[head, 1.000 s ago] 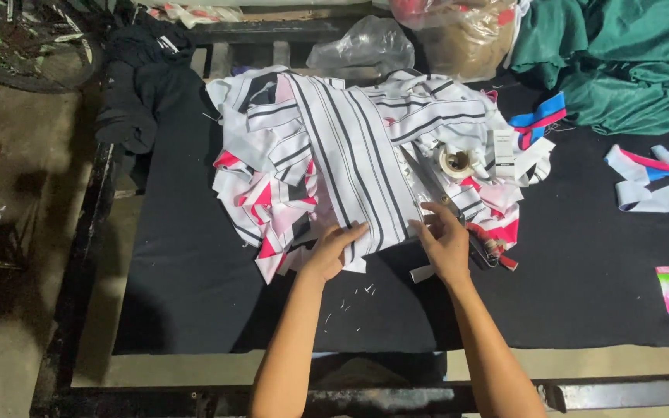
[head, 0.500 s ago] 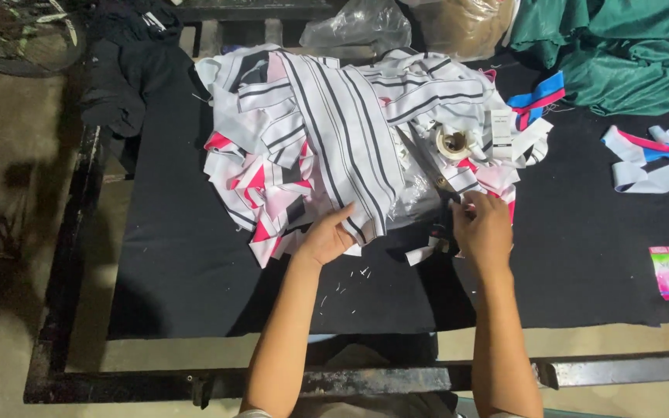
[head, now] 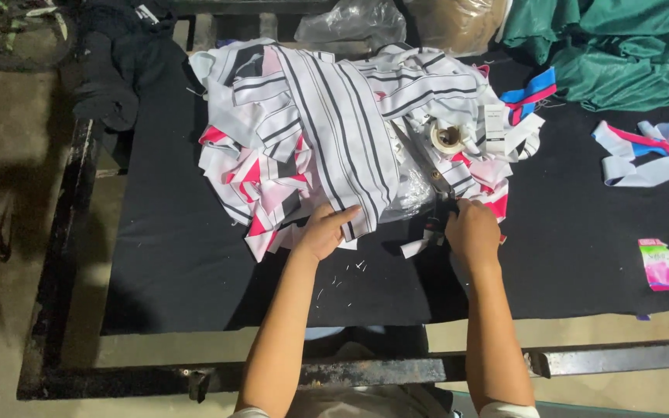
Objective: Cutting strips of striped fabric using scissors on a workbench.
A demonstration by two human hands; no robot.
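Pink sachet [head: 659,264] flat on black cloth, 3 o'clock. White rectangular tag [head: 494,128] on fabric pile, 1 o'clock.
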